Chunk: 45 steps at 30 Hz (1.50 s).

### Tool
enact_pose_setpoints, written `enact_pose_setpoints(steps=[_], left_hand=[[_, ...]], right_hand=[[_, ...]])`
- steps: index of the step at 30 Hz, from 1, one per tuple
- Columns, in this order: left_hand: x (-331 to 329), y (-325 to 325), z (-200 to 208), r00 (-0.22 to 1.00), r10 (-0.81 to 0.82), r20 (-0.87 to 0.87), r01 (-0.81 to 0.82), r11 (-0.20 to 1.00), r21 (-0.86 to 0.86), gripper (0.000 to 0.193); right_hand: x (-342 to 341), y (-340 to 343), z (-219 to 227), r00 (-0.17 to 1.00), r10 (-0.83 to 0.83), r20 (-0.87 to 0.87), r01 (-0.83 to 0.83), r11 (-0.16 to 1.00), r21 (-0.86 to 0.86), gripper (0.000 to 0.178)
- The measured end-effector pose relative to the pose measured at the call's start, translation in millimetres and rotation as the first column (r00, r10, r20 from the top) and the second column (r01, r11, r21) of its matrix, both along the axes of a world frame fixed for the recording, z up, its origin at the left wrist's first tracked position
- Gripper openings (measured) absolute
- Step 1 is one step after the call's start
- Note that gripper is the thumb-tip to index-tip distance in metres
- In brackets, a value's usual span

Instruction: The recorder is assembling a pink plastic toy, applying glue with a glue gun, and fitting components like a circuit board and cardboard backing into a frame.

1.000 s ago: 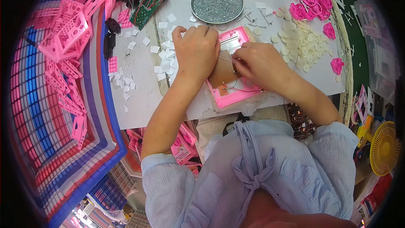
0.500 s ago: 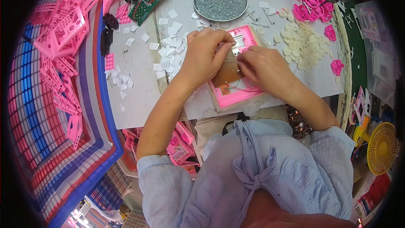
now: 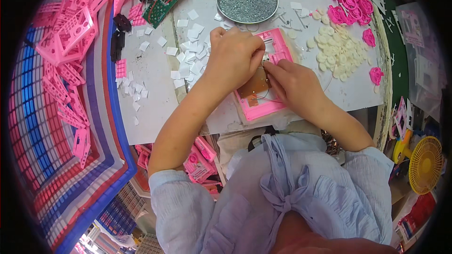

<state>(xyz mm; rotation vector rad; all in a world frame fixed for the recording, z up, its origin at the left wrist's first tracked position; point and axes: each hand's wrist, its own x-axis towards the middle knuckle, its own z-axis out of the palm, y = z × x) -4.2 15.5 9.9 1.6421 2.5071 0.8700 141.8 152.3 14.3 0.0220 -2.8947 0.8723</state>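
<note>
A pink plastic casing (image 3: 263,111) lies on the table in front of me, with a brown circuit board (image 3: 252,87) and thin loose wires inside it. Over the casing's upper left part, my left hand (image 3: 237,57) is closed with its fingers curled down; whatever is in them is hidden. My right hand (image 3: 297,81) pinches at the middle of the casing, where a thin pale wire meets its fingertips. Both hands almost touch above a shiny metal part near the casing's far end. The fingers cover much of the board.
Beyond the casing stands a round tin (image 3: 247,0) of small metal screws or pins. White squares (image 3: 189,55) lie to the left, cream discs (image 3: 340,51) and pink rings (image 3: 348,1) to the right. Green circuit boards (image 3: 167,1) sit at the far left, beside a bin of pink frames (image 3: 70,37).
My left hand has shifted slightly up and its fingers have curled further in. The right hand has moved a little lower, still at the casing. The wire stretched between them is now mostly hidden.
</note>
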Motion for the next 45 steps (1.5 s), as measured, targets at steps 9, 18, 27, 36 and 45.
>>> enact_pose_setpoints(steps=[9, 18, 27, 36, 45], left_hand=[[-11.7, 22.0, 13.2, 0.956, -0.266, -0.128, 0.218, 0.928, -0.301, 0.005], [-21.6, 32.4, 26.1, 0.928, -0.372, -0.026, 0.323, 0.837, -0.441, 0.003], [-5.6, 44.3, 27.8, 0.894, -0.439, -0.086, 0.312, 0.751, -0.582, 0.006], [-26.5, 60.5, 49.0, 0.976, -0.201, 0.080, 0.201, 0.710, -0.675, 0.012], [-39.1, 40.1, 25.7, 0.957, -0.270, 0.104, 0.277, 0.750, -0.601, 0.017]], right_hand=[[4.2, 1.0, -6.0, 0.998, -0.001, -0.068, -0.001, 1.000, -0.023, 0.024], [3.3, 3.9, -5.8, 0.993, 0.002, -0.118, -0.009, 0.998, -0.061, 0.006], [1.8, 7.9, -4.2, 0.998, 0.038, -0.053, -0.040, 0.999, -0.032, 0.004], [-24.2, 14.9, 19.7, 0.995, 0.095, -0.041, -0.077, 0.945, 0.317, 0.011], [-41.1, 41.0, 2.9, 0.972, 0.225, -0.067, -0.221, 0.974, 0.055, 0.013]])
